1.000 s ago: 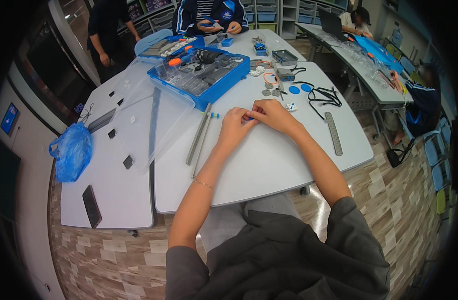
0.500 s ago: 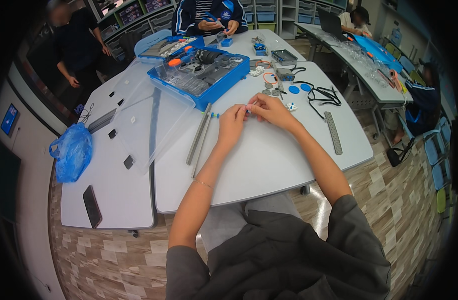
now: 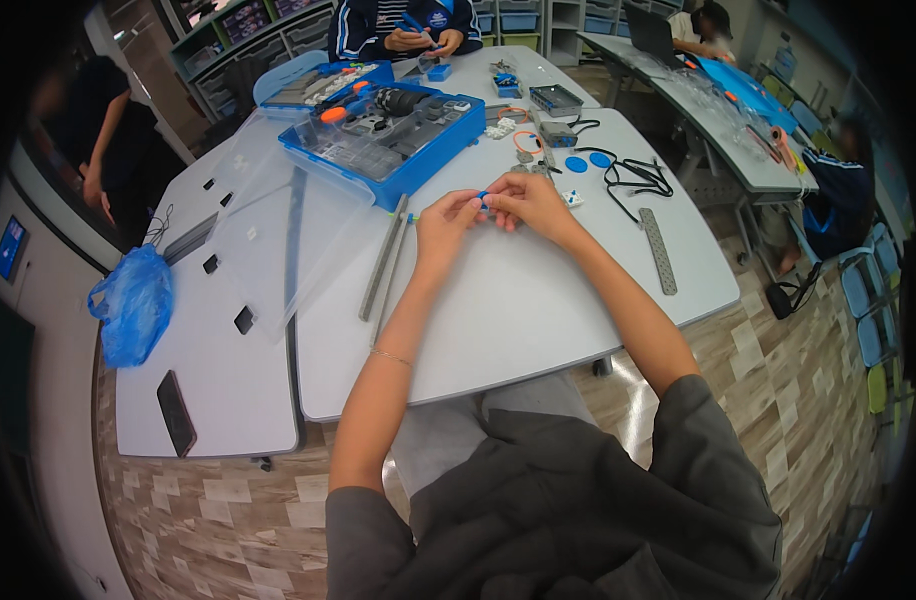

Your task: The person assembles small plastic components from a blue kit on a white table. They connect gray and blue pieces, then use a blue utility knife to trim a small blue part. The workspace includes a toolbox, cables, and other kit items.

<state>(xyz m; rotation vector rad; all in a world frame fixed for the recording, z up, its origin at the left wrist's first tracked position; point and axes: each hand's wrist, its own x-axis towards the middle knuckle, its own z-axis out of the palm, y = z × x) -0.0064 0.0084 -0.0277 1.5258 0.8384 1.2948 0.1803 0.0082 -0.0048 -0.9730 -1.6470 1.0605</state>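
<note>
Over the middle of the table, my left hand (image 3: 444, 226) and my right hand (image 3: 534, 207) meet at the fingertips. Both pinch a small blue plastic piece (image 3: 483, 201), partly covered by the fingers, so its exact shape cannot be made out. Just beyond my right hand lie a small white-and-blue part (image 3: 572, 198) and several little grey pieces. A long grey bar (image 3: 383, 258) and a thinner rod rest on the table left of my left forearm.
A blue parts box (image 3: 433, 158) stands behind my hands, a clear lid (image 3: 323, 235) to its left. At right are black cables (image 3: 638, 182), a grey block (image 3: 558, 134) and a perforated grey beam (image 3: 658, 250). A phone (image 3: 177, 413) and blue bag (image 3: 136, 308) lie left. A person sits opposite.
The blue piece shows more clearly between my fingertips, and my left hand has turned slightly. The whole view has shifted a little. The person standing at far left has changed posture.
</note>
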